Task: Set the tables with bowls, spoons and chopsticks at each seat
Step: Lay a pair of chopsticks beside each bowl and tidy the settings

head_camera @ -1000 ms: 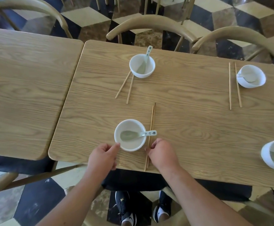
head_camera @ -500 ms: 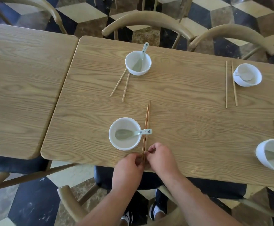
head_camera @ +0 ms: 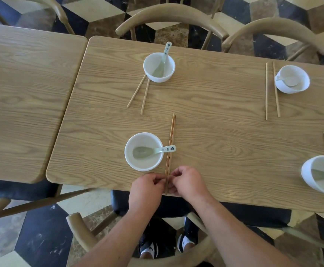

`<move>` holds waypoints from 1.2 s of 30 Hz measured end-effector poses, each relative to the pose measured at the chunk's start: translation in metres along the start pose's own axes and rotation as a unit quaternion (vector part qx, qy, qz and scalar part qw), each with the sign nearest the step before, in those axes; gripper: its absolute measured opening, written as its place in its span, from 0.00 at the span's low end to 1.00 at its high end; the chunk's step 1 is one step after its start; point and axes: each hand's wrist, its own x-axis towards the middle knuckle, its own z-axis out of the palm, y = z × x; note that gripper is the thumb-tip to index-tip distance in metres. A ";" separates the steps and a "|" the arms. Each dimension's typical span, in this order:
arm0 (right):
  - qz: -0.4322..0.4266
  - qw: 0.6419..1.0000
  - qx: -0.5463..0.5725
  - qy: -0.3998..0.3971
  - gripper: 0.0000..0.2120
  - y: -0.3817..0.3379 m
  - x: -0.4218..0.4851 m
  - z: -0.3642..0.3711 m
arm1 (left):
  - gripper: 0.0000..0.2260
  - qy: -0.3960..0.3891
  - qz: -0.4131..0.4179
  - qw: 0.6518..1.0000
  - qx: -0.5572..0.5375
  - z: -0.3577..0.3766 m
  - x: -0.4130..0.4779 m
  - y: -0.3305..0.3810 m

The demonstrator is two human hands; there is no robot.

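Down at the near table [head_camera: 224,191] edge, left hand [head_camera: 147,191] and right hand [head_camera: 188,182] pinch the chopsticks [head_camera: 170,139] by their near ends, fingers curled on the pair from either side. Bowl [head_camera: 128,157] just left; spoon [head_camera: 153,151] handle crosses over the sticks. Handle markings too small to read. Bare wood runs rightward.

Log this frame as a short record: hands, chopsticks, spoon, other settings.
left hand: pinches near end of chopsticks
right hand: pinches the same chopsticks
chopsticks: on table, right of near bowl
spoon: in near bowl, handle over chopsticks
other settings: far bowl, far-right bowl, near-right bowl, each with spoon and chopsticks
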 end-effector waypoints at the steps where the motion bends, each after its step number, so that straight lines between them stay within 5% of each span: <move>1: 0.003 1.000 0.004 -0.007 0.05 -0.002 -0.001 -0.001 | 0.07 0.000 -0.002 1.000 -0.003 -0.001 0.000 0.000; 36: -0.041 0.997 0.063 0.004 0.05 0.010 -0.027 -0.024 | 0.04 0.039 0.018 0.999 0.001 0.004 -0.023 0.002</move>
